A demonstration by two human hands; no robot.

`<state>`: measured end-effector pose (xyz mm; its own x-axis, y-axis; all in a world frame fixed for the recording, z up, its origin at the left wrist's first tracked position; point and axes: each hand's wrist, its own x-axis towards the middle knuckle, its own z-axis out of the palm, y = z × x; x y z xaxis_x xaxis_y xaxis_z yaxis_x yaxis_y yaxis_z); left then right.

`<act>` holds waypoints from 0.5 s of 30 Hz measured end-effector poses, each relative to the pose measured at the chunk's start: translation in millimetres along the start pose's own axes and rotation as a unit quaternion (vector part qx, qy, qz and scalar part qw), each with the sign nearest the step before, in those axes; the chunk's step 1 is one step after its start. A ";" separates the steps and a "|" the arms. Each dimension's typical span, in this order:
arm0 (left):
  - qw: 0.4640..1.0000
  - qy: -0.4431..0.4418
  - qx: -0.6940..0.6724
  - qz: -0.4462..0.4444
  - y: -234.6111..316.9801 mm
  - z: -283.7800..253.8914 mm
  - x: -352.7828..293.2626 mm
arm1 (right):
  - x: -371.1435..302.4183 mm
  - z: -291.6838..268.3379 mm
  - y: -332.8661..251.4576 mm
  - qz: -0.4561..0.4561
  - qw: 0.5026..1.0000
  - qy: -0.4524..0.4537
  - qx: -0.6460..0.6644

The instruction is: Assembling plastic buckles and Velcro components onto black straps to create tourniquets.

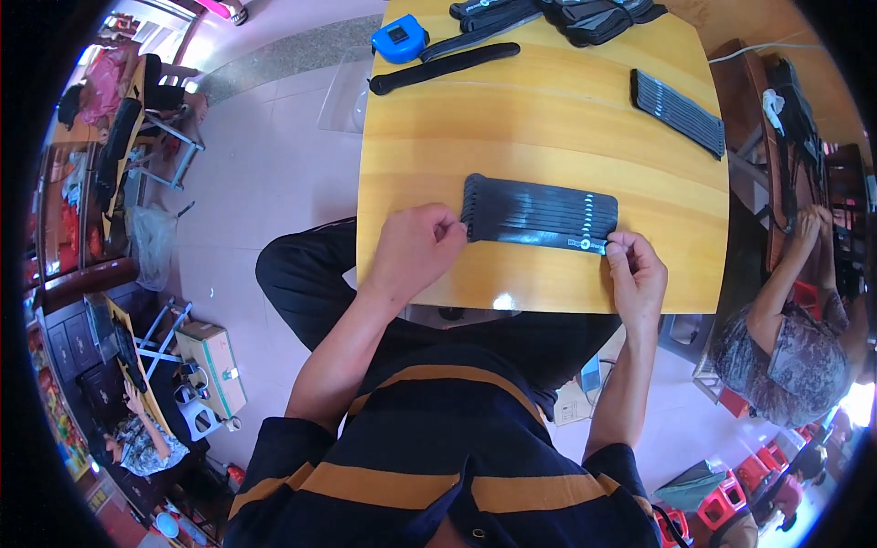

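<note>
A row of overlapping flat black straps point(534, 210) lies on the yellow wooden table point(420, 155) in front of me. Their left ends are rounded, and small pale marks line up near the right ends. My left hand point(416, 248) pinches the left end of the nearest strap, with thumb and forefinger closed. At the other end, my right hand point(637, 274) grips that strap's near right corner between thumb and fingers. The nearest strap lies along the front of the row, with a pale printed mark near its right end.
Another fanned row of black straps point(678, 113) lies at the far right. A single black strap point(446, 68), a blue tape measure point(399, 39) and bundled dark straps point(598, 20) are at the far edge. Co-workers sit at tables on both sides; a cardboard box point(212, 370) stands left.
</note>
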<state>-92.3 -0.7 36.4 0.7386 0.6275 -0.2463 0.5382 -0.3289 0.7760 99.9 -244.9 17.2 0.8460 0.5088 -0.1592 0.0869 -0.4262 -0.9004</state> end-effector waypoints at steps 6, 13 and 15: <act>1.000 -0.009 -0.009 -0.021 3.3 -0.7 0.6 | 0.3 1.2 -3.4 0.011 1.000 0.003 0.011; 1.000 0.002 -0.003 -0.008 4.9 2.3 0.0 | 3.6 1.5 3.1 0.007 1.000 0.018 0.019; 1.000 0.005 -0.007 -0.005 2.8 4.2 -0.7 | 3.9 1.3 3.8 0.010 0.999 0.022 0.022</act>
<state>-89.6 -5.0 36.2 0.7292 0.6373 -0.2493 0.5405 -0.3130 0.7810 102.9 -243.6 12.6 0.8696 0.4670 -0.1605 0.0471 -0.4021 -0.9144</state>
